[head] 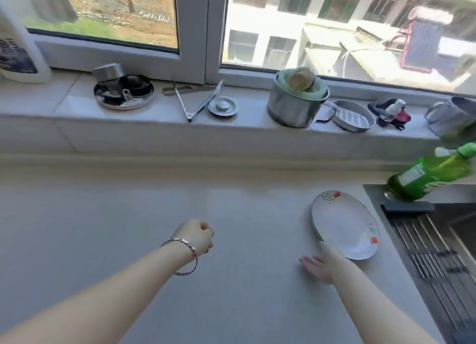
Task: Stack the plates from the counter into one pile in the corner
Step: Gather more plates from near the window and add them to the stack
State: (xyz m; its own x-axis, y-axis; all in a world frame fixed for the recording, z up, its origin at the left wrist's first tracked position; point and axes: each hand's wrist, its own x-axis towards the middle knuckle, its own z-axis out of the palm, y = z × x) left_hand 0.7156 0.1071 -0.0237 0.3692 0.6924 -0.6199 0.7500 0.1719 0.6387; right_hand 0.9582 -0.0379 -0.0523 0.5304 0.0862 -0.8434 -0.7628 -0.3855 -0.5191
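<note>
A white plate [343, 224] with small orange marks on its dark-edged rim lies on the grey counter [144, 215], close to the sink at the right. My right hand [323, 262] is at the plate's near edge; the thumb rests on the rim and the fingers spread flat on the counter to the left. The hand is blurred, and it holds nothing that I can see. My left hand [197, 234], with a bracelet on the wrist, hovers over the middle of the counter with its fingers curled in and nothing in them.
A sink with a metal rack [435, 251] borders the counter at right; a green bottle [430, 173] leans over its back corner. The windowsill above holds a steel pot [296, 107], tongs [195, 104], a round metal tray [123, 94] and a dish [354, 116].
</note>
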